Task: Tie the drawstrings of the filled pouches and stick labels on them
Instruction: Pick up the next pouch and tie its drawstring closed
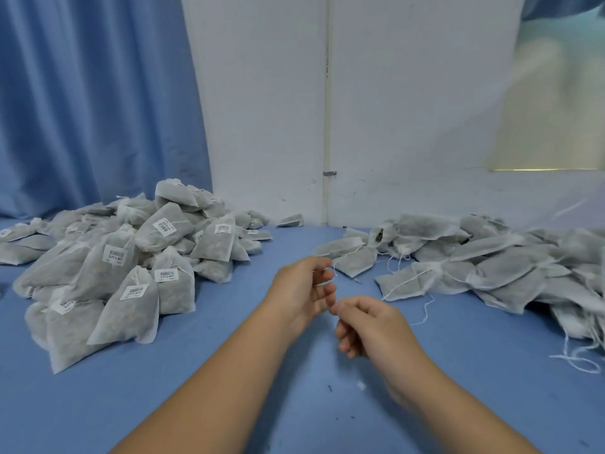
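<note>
My left hand point(304, 286) hovers over the blue table point(229, 371), palm turned right, fingers loosely curled, nothing visible in it. Its index fingertip is close to a thin white string that runs to an unlabelled pouch point(355, 263). My right hand point(366, 326) is just below and to the right, fingers curled, thumb tip against the index tip; I see nothing between them. A heap of grey filled pouches with barcode labels point(131, 257) lies at the left. A spread of unlabelled pouches with loose white drawstrings point(474, 260) lies at the right.
A blue curtain point(91, 103) hangs behind the left heap. A white wall point(409, 109) closes off the table's far edge. Loose drawstring ends point(579, 358) trail over the table at the far right. Small dark crumbs dot the cloth near my forearms.
</note>
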